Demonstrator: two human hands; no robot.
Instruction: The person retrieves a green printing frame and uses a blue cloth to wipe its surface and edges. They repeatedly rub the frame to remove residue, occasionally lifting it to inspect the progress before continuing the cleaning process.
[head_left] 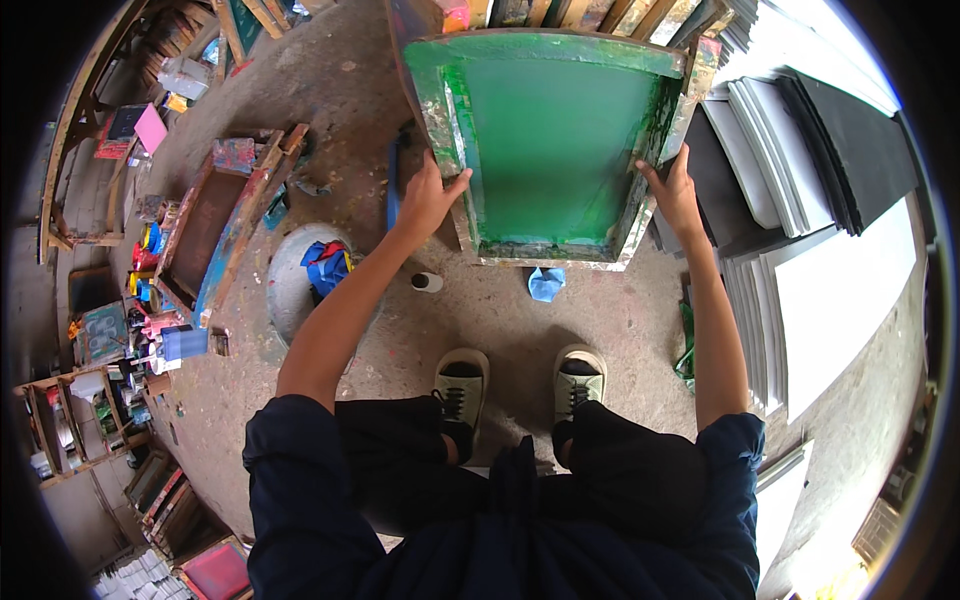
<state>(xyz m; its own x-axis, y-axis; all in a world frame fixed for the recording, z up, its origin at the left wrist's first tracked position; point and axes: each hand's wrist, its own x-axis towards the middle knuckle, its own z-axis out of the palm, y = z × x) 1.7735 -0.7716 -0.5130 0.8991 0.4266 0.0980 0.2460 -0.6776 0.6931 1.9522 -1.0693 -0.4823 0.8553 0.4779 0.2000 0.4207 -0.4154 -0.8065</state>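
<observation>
A screen-printing frame (560, 150) with green mesh and paint-stained wooden sides stands tilted in front of me. My left hand (428, 205) is closed around its left side, the thumb lying on the front. Opposite it, my right hand (676, 200) grips the right side in the same way, thumb toward the mesh. The fingers behind the wood are partly hidden. Below the frame's lower edge, a crumpled blue cloth (546, 284) lies on the floor. Left of the cloth is a small white container (427, 282) with a dark end.
Stacks of white sheets (835, 310) and black sheets (850, 150) lie to the right. On the left stand a round grey container (290, 285) holding colourful cloths and a wooden frame (205, 225). More wooden frames (590, 15) are lined up behind the green one.
</observation>
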